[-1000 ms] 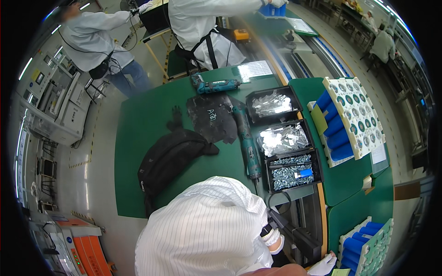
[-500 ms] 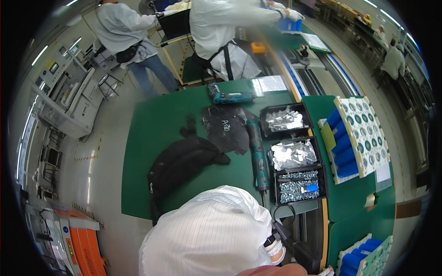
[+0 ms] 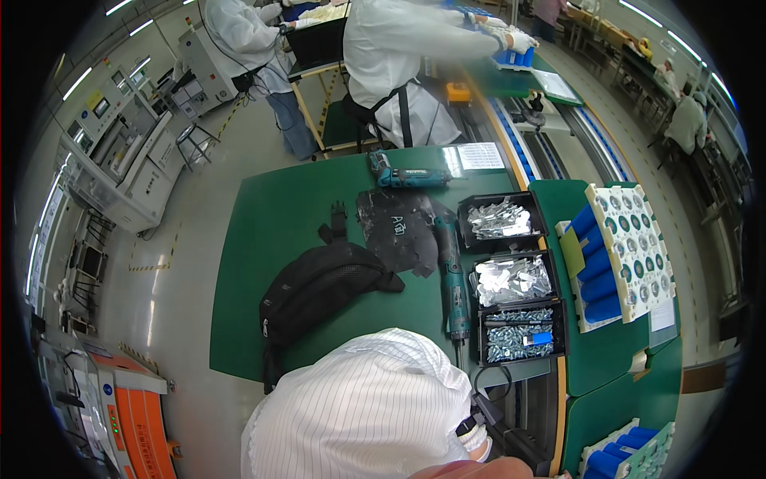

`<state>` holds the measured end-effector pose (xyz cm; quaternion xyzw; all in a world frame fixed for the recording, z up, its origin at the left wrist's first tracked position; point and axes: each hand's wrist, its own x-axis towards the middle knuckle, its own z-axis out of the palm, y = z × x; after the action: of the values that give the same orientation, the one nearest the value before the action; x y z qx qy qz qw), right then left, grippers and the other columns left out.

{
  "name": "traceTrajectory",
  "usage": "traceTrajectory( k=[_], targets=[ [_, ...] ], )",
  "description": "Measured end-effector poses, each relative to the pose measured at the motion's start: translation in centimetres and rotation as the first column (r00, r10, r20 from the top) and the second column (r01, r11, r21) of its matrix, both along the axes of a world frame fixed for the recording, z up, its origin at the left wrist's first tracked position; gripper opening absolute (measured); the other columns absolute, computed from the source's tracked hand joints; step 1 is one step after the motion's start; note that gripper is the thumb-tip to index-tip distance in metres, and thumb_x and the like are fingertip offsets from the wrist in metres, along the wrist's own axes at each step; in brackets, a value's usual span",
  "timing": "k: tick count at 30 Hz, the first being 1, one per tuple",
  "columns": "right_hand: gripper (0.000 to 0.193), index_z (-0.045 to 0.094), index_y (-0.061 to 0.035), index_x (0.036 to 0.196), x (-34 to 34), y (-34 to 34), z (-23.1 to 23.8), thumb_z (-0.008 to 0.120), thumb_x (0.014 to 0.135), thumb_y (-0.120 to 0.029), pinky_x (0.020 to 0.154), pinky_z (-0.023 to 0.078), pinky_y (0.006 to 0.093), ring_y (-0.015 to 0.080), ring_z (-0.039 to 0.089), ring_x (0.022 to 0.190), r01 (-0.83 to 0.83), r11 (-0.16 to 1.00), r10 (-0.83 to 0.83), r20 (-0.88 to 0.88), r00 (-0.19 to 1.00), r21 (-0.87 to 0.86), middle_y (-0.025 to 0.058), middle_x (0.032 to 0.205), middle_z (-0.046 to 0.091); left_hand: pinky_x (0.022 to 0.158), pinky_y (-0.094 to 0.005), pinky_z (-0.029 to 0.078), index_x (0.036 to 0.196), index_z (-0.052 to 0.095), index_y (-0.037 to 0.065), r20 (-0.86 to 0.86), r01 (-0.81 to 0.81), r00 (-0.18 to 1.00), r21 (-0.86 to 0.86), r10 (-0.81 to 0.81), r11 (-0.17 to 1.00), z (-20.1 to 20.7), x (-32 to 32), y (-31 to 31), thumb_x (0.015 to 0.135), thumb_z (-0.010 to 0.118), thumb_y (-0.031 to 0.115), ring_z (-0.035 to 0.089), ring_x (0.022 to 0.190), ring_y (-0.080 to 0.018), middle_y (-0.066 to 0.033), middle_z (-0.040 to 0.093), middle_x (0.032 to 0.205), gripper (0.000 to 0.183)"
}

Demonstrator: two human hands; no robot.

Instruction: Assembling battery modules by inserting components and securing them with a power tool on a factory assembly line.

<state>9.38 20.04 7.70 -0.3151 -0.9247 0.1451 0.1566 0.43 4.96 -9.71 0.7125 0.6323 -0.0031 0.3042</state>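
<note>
My left arm in a white striped sleeve point(image 3: 359, 399) crosses the bottom of the view, with a black band point(image 3: 467, 425) near its cuff. Most of my left hand is cut off or hidden past the cuff, so its fingers do not show. My right hand is out of view. Nearest the cuff are a black cable and dark bar point(image 3: 511, 435). Just above lies a teal power screwdriver point(image 3: 455, 291), bit toward me. To the lower right stands a pack of blue cylindrical cells point(image 3: 618, 455) in a pale holder.
Black bins hold metal tabs point(image 3: 511, 279) and screws point(image 3: 519, 343). A larger blue cell pack point(image 3: 626, 255) stands right. A black waist bag point(image 3: 319, 287), a dark mat point(image 3: 397, 227) and another teal driver point(image 3: 411, 176) lie on the green table point(image 3: 247, 239). Co-workers point(image 3: 391, 64) stand beyond.
The view has shifted slightly, so the table appears a little lower. Pale fingertips by the lower-right cell pack have mostly slipped below the lower edge. The co-workers' arms have moved.
</note>
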Motion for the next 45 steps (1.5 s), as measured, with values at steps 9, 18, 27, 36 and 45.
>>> traceTrajectory(
  k=[9, 18, 27, 36, 45],
  targets=[
    [0.030, 0.066, -0.0004, 0.087, -0.4, 0.9, -0.8, 0.049, 0.094, -0.023, 0.078, 0.047, 0.0455, 0.0373, 0.058, 0.083, -0.251, 0.962, 0.271, -0.285, 0.919, 0.106, 0.0199, 0.088, 0.063, 0.066, -0.0422, 0.053, 0.089, 0.075, 0.011, -0.002, 0.025, 1.000, 0.016, -0.025, 1.000, 0.0, 0.0, 0.1, 0.068, 0.072, 0.026, 0.069, 0.085, -0.0288, -0.0108, 0.072, 0.090, 0.026],
    [0.029, 0.067, -0.0018, 0.088, -0.3, 2.3, -1.3, 0.049, 0.095, -0.023, 0.078, 0.047, 0.0447, 0.0363, 0.059, 0.084, -0.324, 0.902, 0.407, -0.310, 0.859, 0.286, 0.0185, 0.088, 0.064, 0.064, -0.0423, 0.053, 0.088, 0.075, 0.011, 0.001, 0.111, 0.994, 0.054, -0.111, 0.992, -0.1, 1.8, 0.0, 0.067, 0.072, 0.026, 0.069, 0.083, -0.0284, -0.0106, 0.072, 0.089, 0.025],
    [0.016, 0.063, 0.0034, 0.091, -0.4, 1.6, -3.1, 0.054, 0.093, -0.010, 0.075, 0.047, 0.0384, 0.0322, 0.060, 0.080, 0.046, 0.960, -0.123, -0.266, 0.956, -0.275, 0.0184, 0.085, 0.062, 0.066, -0.0430, 0.054, 0.087, 0.076, 0.010, -0.028, 0.065, 0.997, -0.026, -0.065, 0.998, -0.5, 3.3, -2.0, 0.066, 0.074, 0.024, 0.070, 0.080, -0.0314, -0.0121, 0.072, 0.086, 0.025],
    [0.017, 0.066, -0.0023, 0.087, 0.1, 2.2, -1.6, 0.061, 0.088, -0.018, 0.071, 0.049, 0.0410, 0.0362, 0.062, 0.080, 0.038, 0.995, -0.063, -0.304, 0.951, -0.088, 0.0169, 0.084, 0.064, 0.074, -0.0467, 0.054, 0.088, 0.073, 0.002, 0.073, 0.078, 0.995, -0.159, -0.068, 0.984, 8.2, 0.6, -1.6, 0.078, 0.062, 0.029, 0.067, 0.083, -0.0376, -0.0206, 0.069, 0.087, 0.030],
    [0.019, 0.066, -0.0098, 0.086, 1.1, 2.7, -0.2, 0.055, 0.089, -0.026, 0.070, 0.051, 0.0412, 0.0317, 0.062, 0.081, 0.077, 0.993, -0.095, -0.213, 0.972, -0.088, 0.0104, 0.083, 0.063, 0.079, -0.0465, 0.053, 0.098, 0.070, -0.001, 0.030, 0.158, 0.987, -0.129, -0.155, 0.979, 8.6, 1.5, -0.7, 0.084, 0.061, 0.033, 0.067, 0.092, -0.0372, -0.0224, 0.068, 0.099, 0.037]
  ],
)
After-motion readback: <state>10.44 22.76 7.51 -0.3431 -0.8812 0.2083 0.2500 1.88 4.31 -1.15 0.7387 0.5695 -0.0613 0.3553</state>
